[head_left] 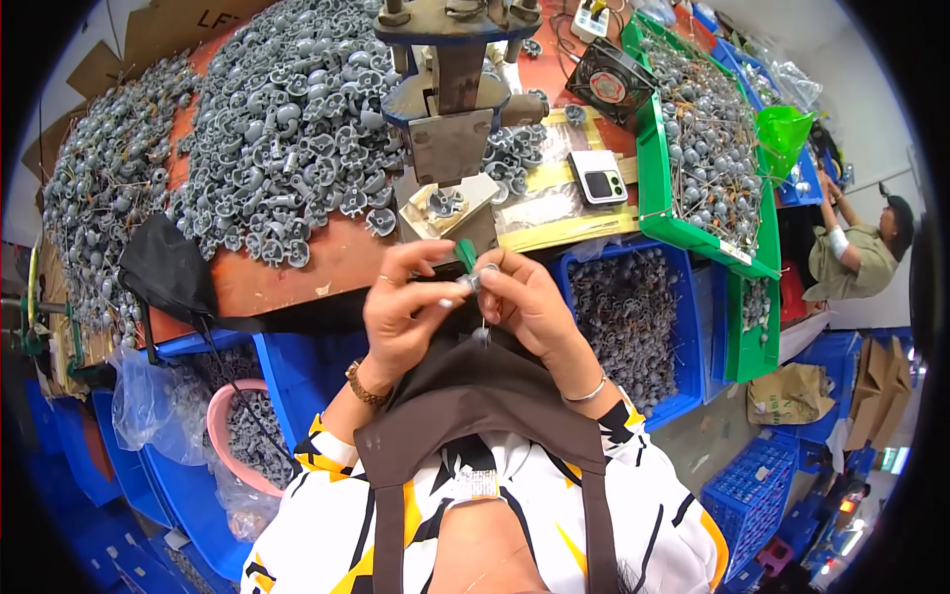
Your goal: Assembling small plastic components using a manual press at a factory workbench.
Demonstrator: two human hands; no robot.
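In front of the apron, both my hands meet at a small grey plastic part (473,283). My right hand (534,309) pinches it between thumb and fingers. My left hand (401,307) grips its other side with thumb and a finger, another finger raised. Below the right fingers hangs a grey ball (482,336) on a thin stem; whether it joins the part I cannot tell. Just beyond the fingertips is a green piece (465,254), partly hidden. Past it stands a bench press (450,144), with a grey part (445,204) in the holder under its head.
Heaped grey plastic pieces (287,129) cover the red table (287,292). At the right are a phone (598,178), a small fan (610,81), and a green tray (648,183) of stemmed balls. Blue bins (683,396) and a pink basket (220,426) flank me. Another person (856,252) works far right.
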